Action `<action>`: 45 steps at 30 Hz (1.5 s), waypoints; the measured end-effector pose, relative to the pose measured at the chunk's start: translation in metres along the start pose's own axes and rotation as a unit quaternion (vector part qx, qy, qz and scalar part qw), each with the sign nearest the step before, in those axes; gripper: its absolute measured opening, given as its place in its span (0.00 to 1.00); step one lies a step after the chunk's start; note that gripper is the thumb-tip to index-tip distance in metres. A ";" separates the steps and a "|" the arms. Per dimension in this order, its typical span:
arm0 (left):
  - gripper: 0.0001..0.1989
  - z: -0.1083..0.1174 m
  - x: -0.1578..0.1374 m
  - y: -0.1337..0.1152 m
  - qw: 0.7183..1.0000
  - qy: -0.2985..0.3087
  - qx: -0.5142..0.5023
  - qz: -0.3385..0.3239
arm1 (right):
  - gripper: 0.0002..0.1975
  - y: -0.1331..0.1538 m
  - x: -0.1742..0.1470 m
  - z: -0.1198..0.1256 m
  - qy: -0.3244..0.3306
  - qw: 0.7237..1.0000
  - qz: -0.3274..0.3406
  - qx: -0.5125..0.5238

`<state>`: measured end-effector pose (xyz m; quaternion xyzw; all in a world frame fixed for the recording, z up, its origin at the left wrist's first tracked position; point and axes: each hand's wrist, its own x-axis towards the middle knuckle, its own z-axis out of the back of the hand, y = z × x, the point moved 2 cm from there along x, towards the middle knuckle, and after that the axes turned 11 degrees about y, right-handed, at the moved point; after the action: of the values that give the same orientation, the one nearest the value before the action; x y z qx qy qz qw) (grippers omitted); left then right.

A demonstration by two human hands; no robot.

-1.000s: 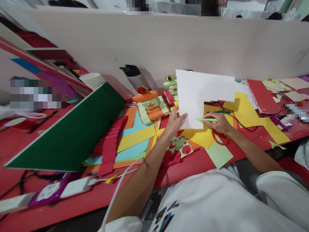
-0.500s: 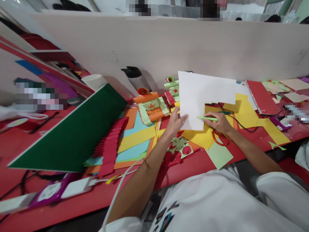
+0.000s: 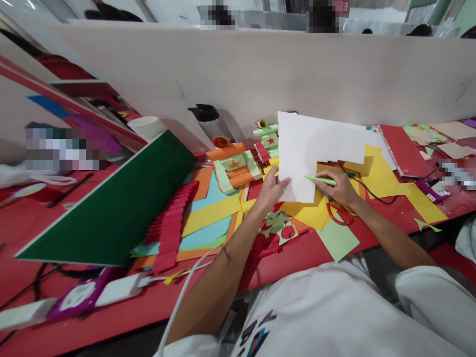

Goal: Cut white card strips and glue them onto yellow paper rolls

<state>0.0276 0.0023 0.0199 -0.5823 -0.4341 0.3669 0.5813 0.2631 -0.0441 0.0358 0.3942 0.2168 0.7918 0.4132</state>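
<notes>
An L-shaped sheet of white paper (image 3: 303, 144) is held up over the coloured papers. My left hand (image 3: 273, 187) grips its lower left edge, thumb on the front and the other fingers partly hidden. In my right hand (image 3: 336, 186) is a light green pen (image 3: 322, 180), its tip at the paper's lower part. Red-handled scissors (image 3: 340, 214) lie just below my right hand, their blades mostly hidden. Yellow paper (image 3: 307, 213) and a pale green sheet (image 3: 337, 237) lie beneath. Green and red paper scraps (image 3: 277, 230) are near my left wrist.
A dark green board (image 3: 111, 208) leans at the left, beside a pleated red paper strip (image 3: 169, 223). Rolled orange and green paper pieces (image 3: 236, 166) and a bottle (image 3: 211, 124) stand before the white partition (image 3: 241, 74). A power strip (image 3: 82, 295) and white cable lie at front left.
The white paper has shifted very slightly right and down in view. The pen's tip has moved a little up; both hands keep their hold.
</notes>
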 end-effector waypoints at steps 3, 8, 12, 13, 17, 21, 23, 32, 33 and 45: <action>0.27 0.000 0.000 0.000 1.000 -0.002 0.000 0.000 | 0.11 -0.001 -0.001 0.000 0.027 1.000 -0.002 0.008; 0.28 0.001 0.000 0.001 1.000 -0.002 -0.001 0.001 | 0.12 0.000 -0.002 -0.001 0.041 0.999 -0.007 0.019; 0.28 0.000 0.000 0.000 1.000 0.008 0.003 -0.002 | 0.12 0.001 0.001 0.002 -0.018 1.000 -0.001 0.002; 0.28 0.000 0.000 0.000 1.000 0.010 0.003 -0.003 | 0.12 0.000 0.001 0.002 -0.022 1.000 0.000 0.000; 0.27 0.000 0.000 0.000 1.000 0.011 0.002 -0.007 | 0.12 -0.003 0.000 0.002 0.019 1.000 -0.004 0.007; 0.26 -0.001 0.000 -0.001 1.000 0.013 0.003 -0.011 | 0.12 -0.003 0.000 0.002 0.018 1.000 -0.003 0.009; 0.26 -0.002 -0.001 -0.002 1.000 0.019 0.003 -0.007 | 0.12 -0.003 0.001 0.003 -0.007 1.000 -0.003 0.003; 0.26 -0.003 -0.002 -0.003 1.000 0.028 0.001 -0.010 | 0.13 -0.001 0.001 0.005 -0.014 1.000 -0.002 -0.013; 0.26 -0.003 -0.002 -0.003 1.000 0.030 0.001 -0.009 | 0.13 -0.001 0.001 0.005 -0.007 1.000 -0.003 -0.012; 0.28 -0.004 -0.002 -0.005 0.999 0.033 0.009 -0.010 | 0.13 -0.001 0.001 0.007 -0.017 1.000 -0.007 -0.004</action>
<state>0.0303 -0.0018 0.0247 -0.5845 -0.4173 0.3452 0.6042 0.2685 -0.0426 0.0395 0.4045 0.2090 0.7831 0.4236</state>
